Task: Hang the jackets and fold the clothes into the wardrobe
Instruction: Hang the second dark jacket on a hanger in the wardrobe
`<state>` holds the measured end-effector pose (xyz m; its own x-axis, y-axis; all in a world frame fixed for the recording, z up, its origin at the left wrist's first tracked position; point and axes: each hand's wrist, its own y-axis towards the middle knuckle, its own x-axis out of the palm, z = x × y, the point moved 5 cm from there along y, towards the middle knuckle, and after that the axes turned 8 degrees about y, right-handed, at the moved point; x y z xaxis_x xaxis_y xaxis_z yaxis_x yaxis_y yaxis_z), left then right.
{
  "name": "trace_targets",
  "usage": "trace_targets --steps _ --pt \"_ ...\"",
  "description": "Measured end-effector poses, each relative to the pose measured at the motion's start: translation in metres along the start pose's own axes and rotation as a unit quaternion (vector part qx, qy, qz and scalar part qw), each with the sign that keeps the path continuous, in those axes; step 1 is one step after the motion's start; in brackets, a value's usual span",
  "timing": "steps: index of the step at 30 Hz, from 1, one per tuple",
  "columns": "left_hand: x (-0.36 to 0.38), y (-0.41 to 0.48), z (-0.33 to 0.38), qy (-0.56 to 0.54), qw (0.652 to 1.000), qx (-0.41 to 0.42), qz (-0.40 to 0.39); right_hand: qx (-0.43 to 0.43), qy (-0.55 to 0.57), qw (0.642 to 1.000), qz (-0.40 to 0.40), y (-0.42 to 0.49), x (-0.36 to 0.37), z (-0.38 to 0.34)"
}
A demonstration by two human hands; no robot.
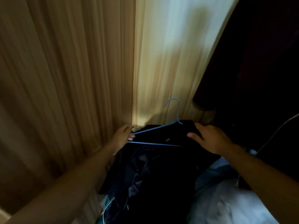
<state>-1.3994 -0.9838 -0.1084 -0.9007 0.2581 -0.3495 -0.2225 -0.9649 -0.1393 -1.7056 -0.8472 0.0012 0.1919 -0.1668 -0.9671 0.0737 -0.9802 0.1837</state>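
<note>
Nearest to us, at the lower right, lies a heap of pale cloth (226, 202), blurred so that we cannot tell what it is. Our two forearms reach forward over it and over a dark navy jacket (153, 178), which hangs down between them in loose folds, its shiny lining showing near the middle. The jacket's top edge sits on a blue wire hanger (155, 128) held up in front of us, not on any rail. Our left hand (121, 139) pinches the hanger's left tip between its fingertips. Our right hand (208, 139) is curled over the jacket's upper right edge, thumb pressed on the front of the fabric, just beside the hanger's neck. The hook stands free above the jacket. Behind it falls a tan pleated curtain (72, 78), brightly lit in the centre. At the far right hangs a dark garment (258, 62) with a zip (278, 128).
</note>
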Motion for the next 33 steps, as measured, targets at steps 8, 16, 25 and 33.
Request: trace_targets --steps 8,16,25,33 --pt "0.053 -0.017 -0.069 -0.214 0.96 -0.122 -0.134 0.052 -0.006 0.999 0.0 -0.017 -0.015 0.02" --pt "0.07 -0.02 -0.095 0.214 0.969 0.063 -0.107 0.058 -0.045 0.997 -0.006 -0.022 -0.015 0.029" --pt "-0.03 -0.017 0.082 -0.013 0.998 -0.041 -0.05 0.041 -0.058 0.996 0.062 -0.03 -0.045 0.018" --pt "0.005 -0.09 0.255 0.102 0.938 0.329 0.014 0.054 -0.073 0.973 0.21 -0.007 -0.148 -0.059"
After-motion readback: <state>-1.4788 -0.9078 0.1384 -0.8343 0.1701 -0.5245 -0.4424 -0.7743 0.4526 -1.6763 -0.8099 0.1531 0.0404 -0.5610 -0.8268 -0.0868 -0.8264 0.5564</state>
